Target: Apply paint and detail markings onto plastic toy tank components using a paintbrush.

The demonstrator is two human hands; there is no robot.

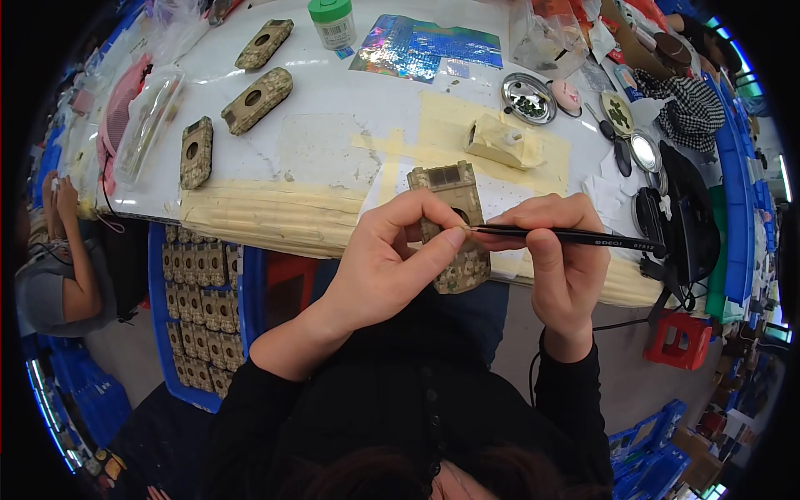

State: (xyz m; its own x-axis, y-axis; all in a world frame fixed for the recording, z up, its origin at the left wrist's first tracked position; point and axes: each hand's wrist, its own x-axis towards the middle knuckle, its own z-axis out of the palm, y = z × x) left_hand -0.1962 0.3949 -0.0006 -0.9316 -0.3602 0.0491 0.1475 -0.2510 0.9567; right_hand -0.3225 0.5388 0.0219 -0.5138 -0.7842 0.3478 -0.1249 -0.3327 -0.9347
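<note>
My right hand (571,262) grips a pair of black tweezers (575,236), whose tip points left. My left hand (392,258) has its thumb and index finger pinched together right at that tip; whatever sits between them is too small to make out. Below both hands a camouflage-patterned model tank hull (467,271) lies over the table's near edge, partly covered by my left fingers. Its round opening shows just behind the fingertips. Three similar hulls rest at the left of the table: one upright (197,152), one slanted (257,100), one farther back (264,43).
Yellow padding (258,218) lines the table's front edge. Under it, a blue crate (158,308) holds many more hulls. Beyond my hands stand a taped block (504,143) and a metal dish (529,97) with small dark green parts. A green-lidded jar (332,25) stands at the back. Another person's hands (62,200) show far left.
</note>
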